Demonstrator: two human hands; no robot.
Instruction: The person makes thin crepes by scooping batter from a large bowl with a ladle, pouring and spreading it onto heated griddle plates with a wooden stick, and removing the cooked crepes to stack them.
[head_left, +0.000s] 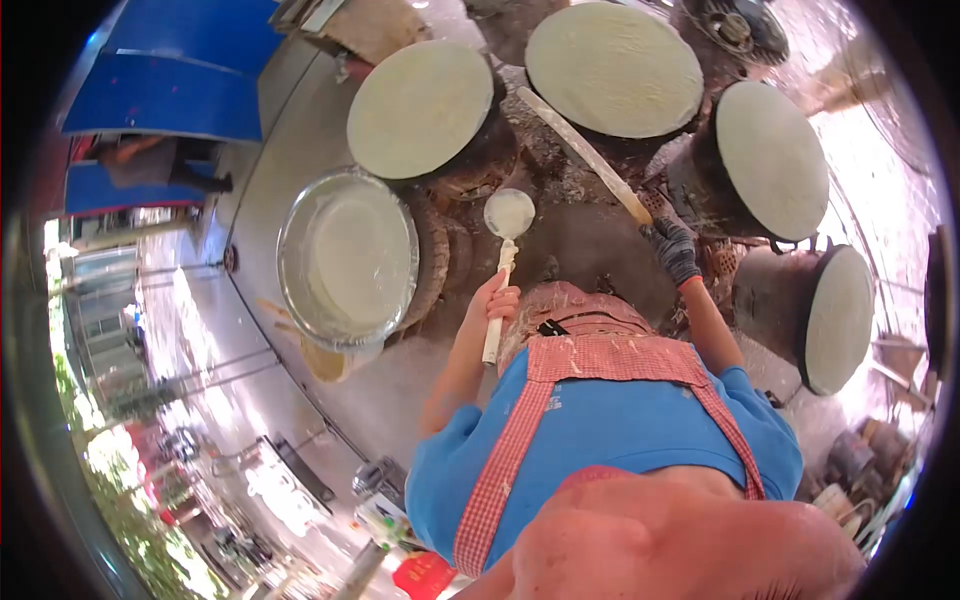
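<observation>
My left hand (495,300) is bare and wrapped round the pale handle of a ladle (509,213). The ladle's round bowl carries whitish batter, and more batter coats the neck of its handle. A dark knitted glove with an orange cuff covers my right hand (672,246), which grips the brown end of a long flat wooden spatula (580,143). The spatula slants up and left, its far tip between two round griddles, one on the left (420,110) and one at the top (614,70). Both griddles are covered with a pale layer of batter.
Left of the ladle stands a large metal basin (290,262) of whitish batter. Two more batter-covered griddles (773,160) (840,320) stand on drum-like stoves to the right. Firewood and blocks (868,465) lie at lower right. Another person (150,162) is by blue panels at upper left.
</observation>
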